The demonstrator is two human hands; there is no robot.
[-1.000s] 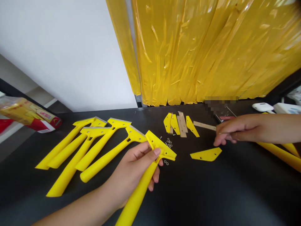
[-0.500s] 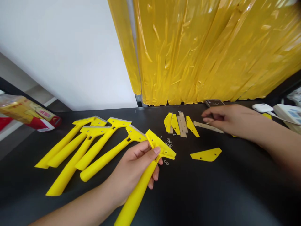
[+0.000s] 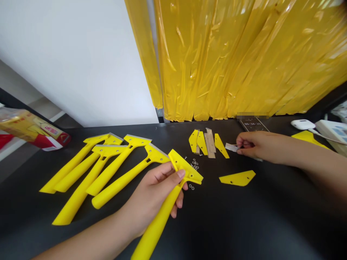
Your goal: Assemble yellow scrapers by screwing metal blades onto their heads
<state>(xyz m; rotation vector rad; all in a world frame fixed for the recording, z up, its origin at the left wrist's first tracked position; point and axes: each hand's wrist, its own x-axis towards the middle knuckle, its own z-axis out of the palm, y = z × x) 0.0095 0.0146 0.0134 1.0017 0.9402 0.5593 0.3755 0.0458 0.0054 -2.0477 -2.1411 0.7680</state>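
Note:
My left hand grips a yellow plastic scraper just below its wide head, with the handle running down out of the picture. Several similar scrapers lie side by side to the left of that hand. My right hand is pinched on a small pale strip, with part of it hidden by the fingers. Nearby lie a loose yellow plastic head piece and a small heap of metal washers and nuts.
Yellow head pieces and paper-wrapped strips stand in a row on the black table. A digital timer and white devices sit at the back right. A printed packet lies at the left, below yellow plastic sheeting.
My right hand has dropped from above the pale strip onto it and now pinches it. My left hand and the scraper in it have stayed in place.

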